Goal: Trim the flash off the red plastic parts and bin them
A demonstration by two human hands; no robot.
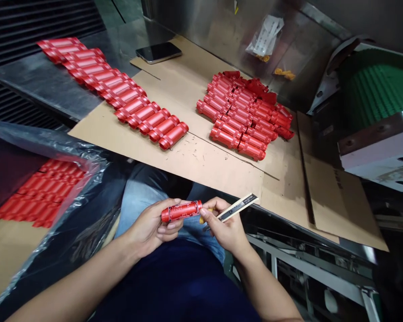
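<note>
A red plastic tube (183, 211) with ribbed, open detailing lies across the fingers of my left hand (156, 223), which is closed around its left end. My right hand (225, 226) is at the tube's right end. It grips a utility knife (238, 208) with a pale body and a dark strip, pointing up to the right. Something small and yellow (202, 219) shows between the right fingers and the tube; its kind is unclear. Both hands are above my lap, just in front of the cardboard-covered table (221, 176).
A slanting row of red tubes (121, 91) runs along the table's left. More tubes are piled (242, 114) at the right. A phone (159, 52) lies at the back. A plastic-lined box (100, 172) at left holds similar tubes. A green conveyor belt (379, 85) stands right.
</note>
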